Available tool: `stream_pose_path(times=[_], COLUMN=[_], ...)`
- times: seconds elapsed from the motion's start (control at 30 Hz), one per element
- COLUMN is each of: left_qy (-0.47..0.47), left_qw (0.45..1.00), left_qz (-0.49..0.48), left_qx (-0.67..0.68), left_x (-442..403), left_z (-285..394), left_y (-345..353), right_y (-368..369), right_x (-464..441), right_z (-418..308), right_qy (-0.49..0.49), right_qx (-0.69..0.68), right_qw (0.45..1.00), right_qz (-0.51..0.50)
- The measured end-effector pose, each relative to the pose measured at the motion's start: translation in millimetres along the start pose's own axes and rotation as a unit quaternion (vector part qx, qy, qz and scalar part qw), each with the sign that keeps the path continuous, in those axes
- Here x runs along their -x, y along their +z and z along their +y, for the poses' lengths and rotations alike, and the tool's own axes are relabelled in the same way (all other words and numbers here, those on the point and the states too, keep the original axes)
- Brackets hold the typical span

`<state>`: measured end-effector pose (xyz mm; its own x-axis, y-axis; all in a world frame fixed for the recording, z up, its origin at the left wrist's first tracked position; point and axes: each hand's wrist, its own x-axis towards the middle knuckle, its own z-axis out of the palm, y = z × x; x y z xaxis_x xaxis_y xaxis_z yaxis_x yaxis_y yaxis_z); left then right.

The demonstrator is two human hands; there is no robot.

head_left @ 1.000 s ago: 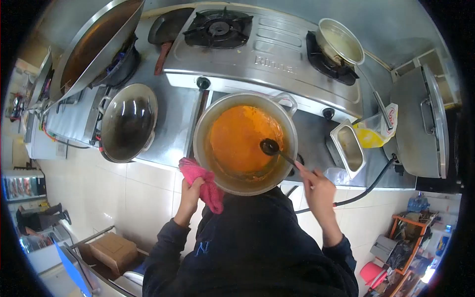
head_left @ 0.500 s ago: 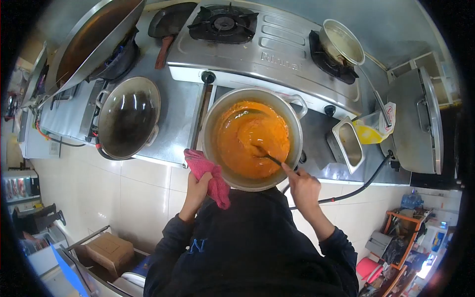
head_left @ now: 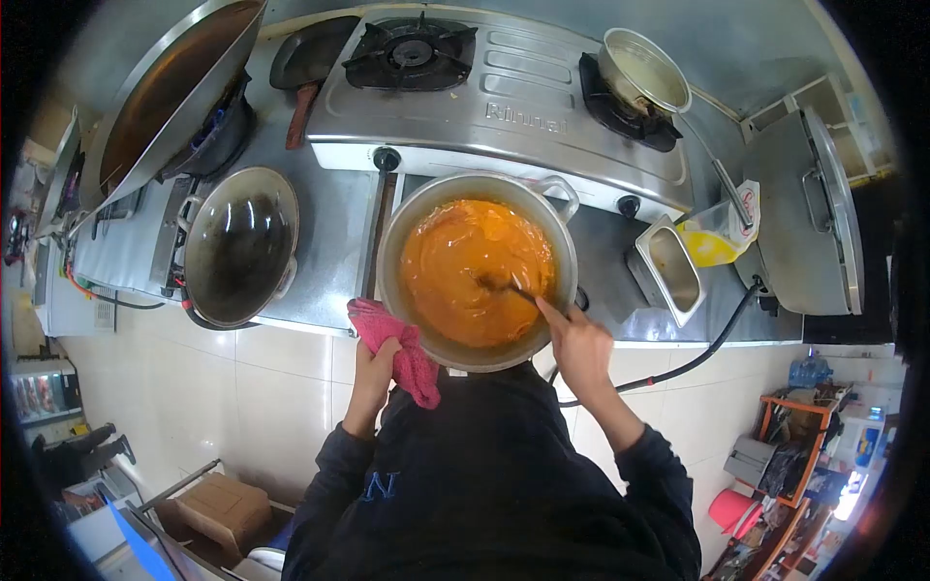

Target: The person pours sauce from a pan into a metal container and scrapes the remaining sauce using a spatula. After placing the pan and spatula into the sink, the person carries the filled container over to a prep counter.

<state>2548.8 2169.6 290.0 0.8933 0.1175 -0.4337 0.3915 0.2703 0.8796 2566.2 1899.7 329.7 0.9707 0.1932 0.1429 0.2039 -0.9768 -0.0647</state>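
Observation:
A large metal pot (head_left: pixel 390 259) holds thick orange sauce (head_left: pixel 455 257) and sits at the counter's front edge, close to my body. My left hand (head_left: pixel 373 376) is closed around a folded red cloth (head_left: pixel 417 368), which presses against the pot's lower left side. The pot's handle on that side is hidden. With my right hand (head_left: pixel 583 351) I grip the dark handle of a stirring utensil (head_left: pixel 524 294). Its head is sunk in the sauce, so I cannot tell its exact kind. Another pot handle (head_left: pixel 562 194) shows at the upper right.
Behind the pot stands a two-burner gas stove (head_left: pixel 436 136), with a small saucepan (head_left: pixel 644 73) on its right burner. An empty wok (head_left: pixel 242 247) lies to the left, beneath a big tilted wok (head_left: pixel 179 97). Rightward are a steel container (head_left: pixel 668 266), a yellow-filled bag (head_left: pixel 712 242) and a black hose (head_left: pixel 712 353).
The utensil's head has moved through the sauce, and the swirl on the surface looks different. My right hand has shifted slightly with it. My left hand still holds the cloth against the pot.

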Motion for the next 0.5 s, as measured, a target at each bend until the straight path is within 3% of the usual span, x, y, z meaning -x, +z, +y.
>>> stream_pose_path(times=[0.07, 0.2, 0.5], left_qy=[-0.001, 0.012, 0.01], left_qw=[1.0, 1.0, 1.0], left_qz=[-0.001, -0.003, -0.005], left_qx=[0.0, -0.006, -0.013], left_x=[1.1, -0.7, -0.1], left_z=[0.7, 1.0, 0.3], left_y=[1.8, 1.7, 3.3], right_y=[14.7, 8.6, 17.6], right_x=[-12.9, 1.8, -7.7], right_z=[-8.3, -8.5, -13.1], right_qy=[0.008, -0.014, -0.024], right_qx=[0.043, -0.031, -0.019], right_qw=[0.999, 0.999, 1.0], right_qz=[0.014, -0.032, 0.001])
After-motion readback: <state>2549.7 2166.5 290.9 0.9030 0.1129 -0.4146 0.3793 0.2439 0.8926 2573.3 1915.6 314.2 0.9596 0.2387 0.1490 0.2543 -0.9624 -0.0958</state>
